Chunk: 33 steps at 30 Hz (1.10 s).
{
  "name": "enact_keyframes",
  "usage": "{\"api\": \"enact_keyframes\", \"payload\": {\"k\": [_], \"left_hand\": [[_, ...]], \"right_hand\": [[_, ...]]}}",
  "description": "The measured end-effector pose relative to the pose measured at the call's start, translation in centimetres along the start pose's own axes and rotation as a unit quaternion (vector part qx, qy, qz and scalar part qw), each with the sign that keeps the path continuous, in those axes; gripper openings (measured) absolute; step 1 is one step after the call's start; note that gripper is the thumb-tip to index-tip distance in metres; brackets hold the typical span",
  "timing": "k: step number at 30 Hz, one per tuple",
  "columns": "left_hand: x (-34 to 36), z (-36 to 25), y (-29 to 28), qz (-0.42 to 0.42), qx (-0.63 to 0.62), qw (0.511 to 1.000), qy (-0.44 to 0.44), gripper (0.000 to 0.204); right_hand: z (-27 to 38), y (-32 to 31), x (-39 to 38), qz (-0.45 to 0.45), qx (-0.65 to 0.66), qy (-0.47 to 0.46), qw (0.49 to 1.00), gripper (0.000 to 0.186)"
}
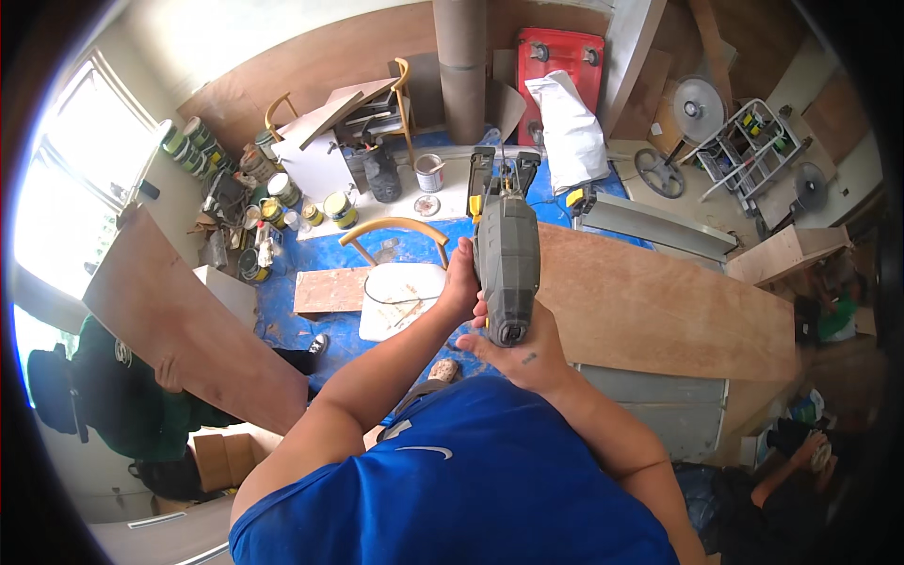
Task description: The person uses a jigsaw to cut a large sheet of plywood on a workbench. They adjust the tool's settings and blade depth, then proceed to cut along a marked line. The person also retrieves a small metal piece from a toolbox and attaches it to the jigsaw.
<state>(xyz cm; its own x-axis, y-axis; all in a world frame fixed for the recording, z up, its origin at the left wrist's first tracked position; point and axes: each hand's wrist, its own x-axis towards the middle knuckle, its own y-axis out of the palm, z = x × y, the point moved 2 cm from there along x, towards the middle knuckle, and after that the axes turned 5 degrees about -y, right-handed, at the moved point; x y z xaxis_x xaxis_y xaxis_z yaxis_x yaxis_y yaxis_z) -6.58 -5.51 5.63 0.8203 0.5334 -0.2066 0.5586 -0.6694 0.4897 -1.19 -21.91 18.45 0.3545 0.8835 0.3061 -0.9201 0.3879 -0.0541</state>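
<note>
In front of my chest I hold a grey-green jigsaw (508, 254), its forked dark base plate pointing away from me and its rounded rear end toward me. My right hand (535, 356) is wrapped around the rear of its body from the right and below, fingertips showing on the left side. My left hand (459, 282) is closed against the tool's left flank, thumb upward; its other fingers are mostly hidden. Beyond and to the right of the jigsaw lies a large plywood sheet (650, 301). Below my left forearm stands a wooden chair with a pale, stained seat (403, 299).
At left a person in dark green (122, 400) holds a curved plywood panel (193, 315). Paint cans (339, 209) crowd the far left above blue floor sheeting (325, 247). A red trolley (562, 71), fans (699, 108) and a stepladder (753, 151) stand far right. Another person's arm (786, 468) shows lower right.
</note>
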Motion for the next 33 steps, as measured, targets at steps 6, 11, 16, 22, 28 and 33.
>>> {"api": "enact_keyframes", "payload": {"k": [6, 11, 16, 22, 28, 33], "left_hand": [[1.1, 0.7, -0.6, 0.023, -0.011, 0.999, -0.02, 0.102], [1.4, 0.7, -1.0, 0.037, -0.002, 0.999, 0.005, 0.104], [-0.1, -1.2, 1.9, -0.015, -0.043, 0.998, 0.045, 0.102], [0.4, -0.7, 0.7, 0.013, -0.039, 0.998, 0.046, 0.105], [0.4, -1.4, 0.9, 0.047, -0.013, 0.995, 0.087, 0.105], [0.7, -0.6, 0.5, 0.078, -0.014, 0.992, 0.096, 0.104]], "right_hand": [[0.3, -0.1, 0.6, -0.005, -0.022, 0.008, 1.0, 0.049], [-0.2, 0.3, 0.5, -0.001, -0.019, 0.006, 1.0, 0.049], [-0.6, 0.5, 0.2, 0.02, -0.046, 0.007, 0.999, 0.056], [-0.7, 0.5, 0.5, 0.037, -0.073, -0.01, 0.997, 0.056], [-0.8, 0.1, 0.5, 0.066, -0.094, -0.016, 0.993, 0.053], [-0.6, -0.8, 0.5, 0.098, -0.084, -0.008, 0.992, 0.064]]}}
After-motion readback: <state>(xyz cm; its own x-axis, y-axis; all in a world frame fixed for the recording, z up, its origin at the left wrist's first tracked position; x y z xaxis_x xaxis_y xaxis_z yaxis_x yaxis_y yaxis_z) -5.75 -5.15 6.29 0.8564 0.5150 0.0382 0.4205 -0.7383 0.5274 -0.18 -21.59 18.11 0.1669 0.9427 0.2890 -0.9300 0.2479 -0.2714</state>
